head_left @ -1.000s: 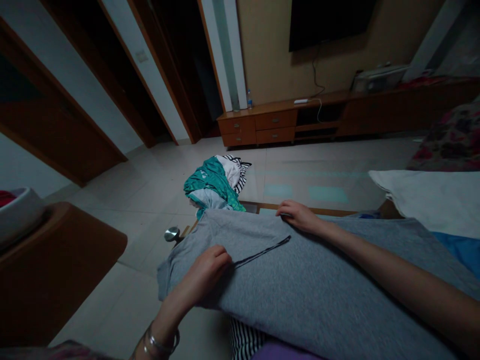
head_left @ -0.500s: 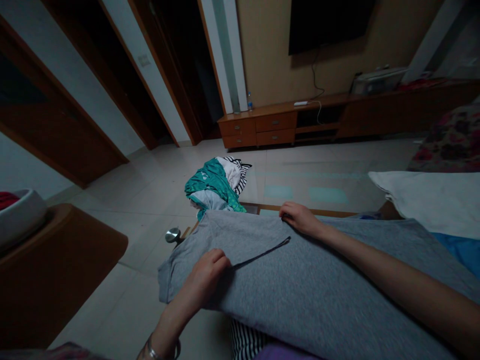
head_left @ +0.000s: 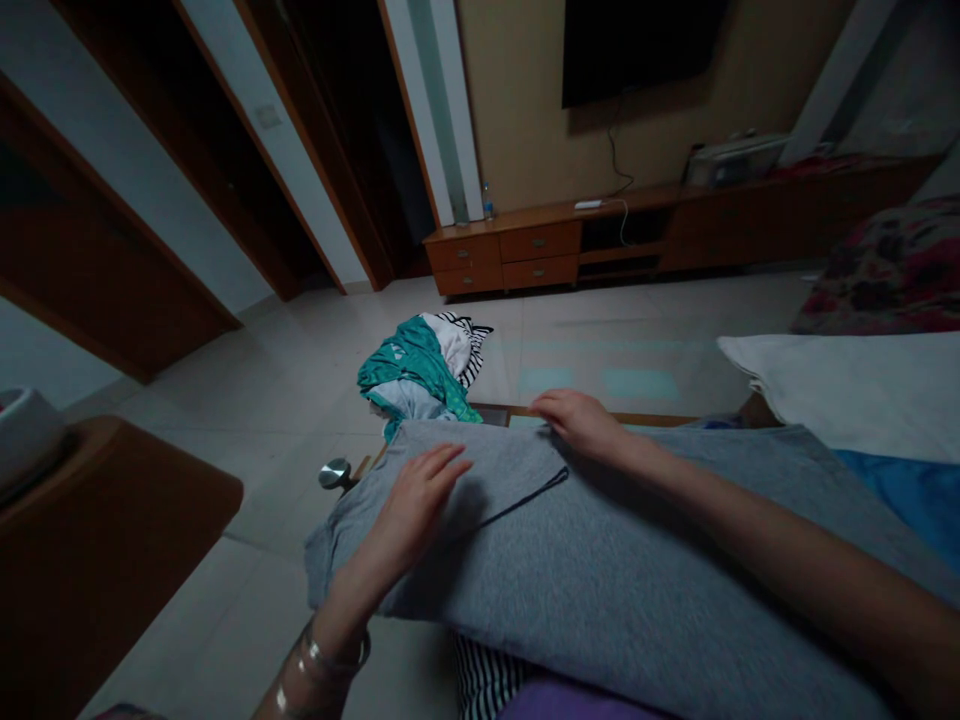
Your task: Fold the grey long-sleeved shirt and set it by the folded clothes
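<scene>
The left hand [head_left: 415, 520] lies open on a grey jersey garment [head_left: 622, 570], fingers spread and flat against the cloth, with silver bangles [head_left: 326, 665] on the wrist below it. The garment spreads across the foreground, over black-and-white striped fabric [head_left: 487, 680] and purple cloth [head_left: 577, 700]. A thin dark edge [head_left: 521, 505] runs across it between the hands. The right hand [head_left: 577, 425] sits at the garment's far edge, fingers curled over it; whether it pinches the cloth or merely rests there, I cannot tell.

Light, flat palm pressure, worked outward from that dark edge, would seem the best handling here: a firm drag could ruck soft jersey into ridges.

To the right lie blue fabric [head_left: 907, 500] and a white cloth [head_left: 847, 390], with a floral quilt [head_left: 885, 265] behind them. Ahead, a heap of teal, white and striped clothes [head_left: 416, 370] sits just past a wooden frame edge [head_left: 615, 419]. To the left, a white bowl [head_left: 22, 430] rests on a brown tabletop [head_left: 112, 560]. Farthest off stand a wooden drawer cabinet [head_left: 502, 250], a water bottle [head_left: 487, 202] and a wall-mounted television [head_left: 637, 50].
</scene>
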### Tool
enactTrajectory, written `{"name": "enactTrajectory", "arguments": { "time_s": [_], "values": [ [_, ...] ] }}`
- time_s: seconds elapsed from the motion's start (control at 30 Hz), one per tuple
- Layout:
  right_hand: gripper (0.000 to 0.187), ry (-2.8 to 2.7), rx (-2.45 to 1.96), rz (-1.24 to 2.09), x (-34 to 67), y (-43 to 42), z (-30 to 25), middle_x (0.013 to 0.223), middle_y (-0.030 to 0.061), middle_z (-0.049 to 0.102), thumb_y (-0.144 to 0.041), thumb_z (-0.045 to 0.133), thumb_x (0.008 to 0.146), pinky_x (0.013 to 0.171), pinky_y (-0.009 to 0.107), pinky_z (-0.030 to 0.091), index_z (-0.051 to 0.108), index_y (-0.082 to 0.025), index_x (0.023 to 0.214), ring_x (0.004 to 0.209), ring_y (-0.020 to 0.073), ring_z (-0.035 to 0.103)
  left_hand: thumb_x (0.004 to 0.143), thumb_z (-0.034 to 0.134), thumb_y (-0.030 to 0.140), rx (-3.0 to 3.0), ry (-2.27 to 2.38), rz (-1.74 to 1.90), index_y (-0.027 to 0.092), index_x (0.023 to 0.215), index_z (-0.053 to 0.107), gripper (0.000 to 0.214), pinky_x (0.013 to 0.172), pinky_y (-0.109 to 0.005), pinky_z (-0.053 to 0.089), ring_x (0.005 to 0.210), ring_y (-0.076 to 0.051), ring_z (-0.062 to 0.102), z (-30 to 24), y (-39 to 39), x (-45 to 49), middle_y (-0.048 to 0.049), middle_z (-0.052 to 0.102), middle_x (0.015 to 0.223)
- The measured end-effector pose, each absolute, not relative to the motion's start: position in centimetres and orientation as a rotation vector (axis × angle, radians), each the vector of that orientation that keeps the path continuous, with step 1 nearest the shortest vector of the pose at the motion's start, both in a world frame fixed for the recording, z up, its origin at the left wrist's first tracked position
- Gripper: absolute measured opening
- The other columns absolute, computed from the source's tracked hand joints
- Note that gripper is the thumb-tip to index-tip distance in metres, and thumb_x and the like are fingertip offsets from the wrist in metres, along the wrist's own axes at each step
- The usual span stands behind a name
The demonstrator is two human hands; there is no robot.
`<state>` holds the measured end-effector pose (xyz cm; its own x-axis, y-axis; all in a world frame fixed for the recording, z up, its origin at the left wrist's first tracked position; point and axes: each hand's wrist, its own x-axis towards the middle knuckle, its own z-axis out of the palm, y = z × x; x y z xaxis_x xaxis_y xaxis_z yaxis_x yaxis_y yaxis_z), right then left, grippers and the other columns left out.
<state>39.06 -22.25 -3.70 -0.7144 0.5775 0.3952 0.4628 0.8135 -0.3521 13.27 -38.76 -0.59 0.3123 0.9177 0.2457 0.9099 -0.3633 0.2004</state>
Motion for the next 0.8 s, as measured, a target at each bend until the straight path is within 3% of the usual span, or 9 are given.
{"name": "enactTrajectory", "arguments": {
  "time_s": [0.1,0.17,0.4,0.5,0.63,0.8],
  "values": [
    [0.037,-2.550,-0.733,0.174,37.4,-24.3,-4.9,0.134,0.0148,0.056,-0.034,0.059,0.091,0.104,0.046,0.039,0.061,-0.017,0.124,0.125,0.0285,0.050,0.095,0.041,0.028,2.563,1.892,0.447,0.025,0.140,0.048,0.045,0.111,-0.057,0.029,0.145,-0.030,0.025,-2.9,-35.3,13.7,-0.0114,0.034,0.155],
    [0.051,-2.595,-0.779,0.128,37.1,-25.4,-6.6,0.143,0.0174,0.047,-0.042,0.062,0.089,0.109,0.051,0.033,0.056,-0.015,0.131,0.134,0.0319,0.040,0.094,0.046,0.037,2.540,1.956,0.310,0.024,0.144,0.045,0.051,0.112,-0.059,0.026,0.146,-0.033,0.021,-5.0,-33.8,13.5,-0.0121,0.030,0.157],
    [0.058,-2.655,-0.941,0.189,41.4,-26.0,-9.4,0.151,0.0142,0.038,-0.049,0.050,0.094,0.115,0.046,0.030,0.048,-0.015,0.140,0.142,0.0277,0.031,0.093,0.038,0.045,2.506,2.062,0.058,0.024,0.149,0.038,0.060,0.113,-0.055,0.027,0.146,-0.032,0.023,-8.9,-31.9,10.7,-0.0084,0.029,0.157],
    [0.053,-2.614,-1.055,0.161,45.4,-26.9,-8.4,0.148,0.0142,0.042,-0.046,0.055,0.092,0.114,0.046,0.032,0.052,-0.016,0.136,0.139,0.0279,0.035,0.092,0.038,0.045,2.500,2.081,0.008,0.023,0.147,0.042,0.059,0.110,-0.057,0.030,0.145,-0.033,0.026,-8.7,-31.3,10.3,-0.0091,0.032,0.156],
    [0.042,-2.425,-1.275,0.132,53.9,-30.3,-5.3,0.136,0.0150,0.053,-0.034,0.060,0.091,0.106,0.046,0.040,0.057,-0.016,0.129,0.128,0.0276,0.047,0.088,0.045,0.043,2.601,2.069,0.054,0.022,0.127,0.062,0.048,0.101,-0.059,0.037,0.139,-0.037,0.034,-6.5,-28.9,13.1,-0.0143,0.043,0.149],
    [0.022,-2.016,-1.685,0.253,65.9,-38.0,-0.6,0.106,0.0098,0.067,-0.027,0.051,0.092,0.088,0.037,0.049,0.066,-0.018,0.106,0.098,0.0221,0.062,0.088,0.049,0.033,2.751,1.458,0.336,0.025,0.109,0.069,0.030,0.099,-0.052,0.041,0.127,-0.032,0.047,-3.5,-22.8,24.8,-0.0099,0.058,0.135]
  ]
}}
